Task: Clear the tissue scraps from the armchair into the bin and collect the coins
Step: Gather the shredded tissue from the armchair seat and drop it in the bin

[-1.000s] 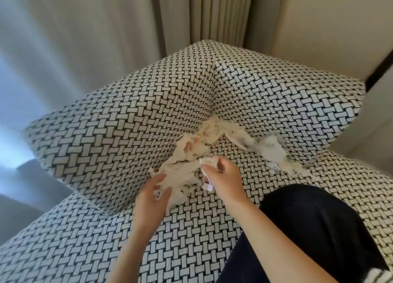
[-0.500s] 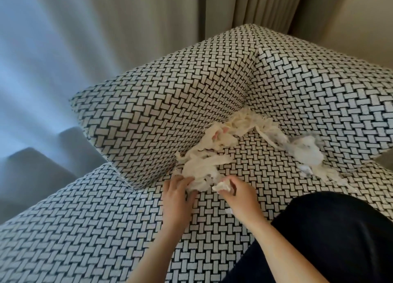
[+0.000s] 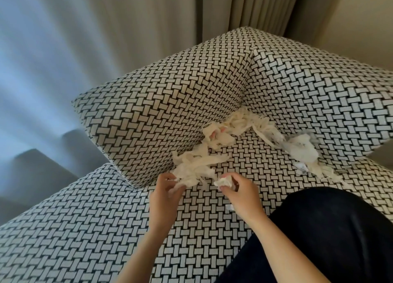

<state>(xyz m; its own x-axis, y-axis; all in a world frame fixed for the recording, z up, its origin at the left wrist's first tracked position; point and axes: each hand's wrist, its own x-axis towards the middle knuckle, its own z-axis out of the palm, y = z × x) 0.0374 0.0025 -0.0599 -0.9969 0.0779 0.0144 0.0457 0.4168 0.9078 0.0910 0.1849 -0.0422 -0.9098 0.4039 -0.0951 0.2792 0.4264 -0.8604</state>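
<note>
compared with half a second earlier, the left hand (image 3: 164, 195) is found closed further, its fingers now pinched on the near end of the tissue scraps (image 3: 197, 165). the crumpled wad (image 3: 224, 181) is still clenched in the right hand (image 3: 242, 194). the scraps are found strewn along the crease where the armchair (image 3: 85, 229) seat meets its side and back cushions. they are thin, limp cream strips, torn and tangled, with a whiter fluffy clump (image 3: 302, 148) at the far right. the upholstery is recorded as coarse fabric in a black-and-white basketweave print. pleated curtains (image 3: 148, 27) are seen behind.
</note>
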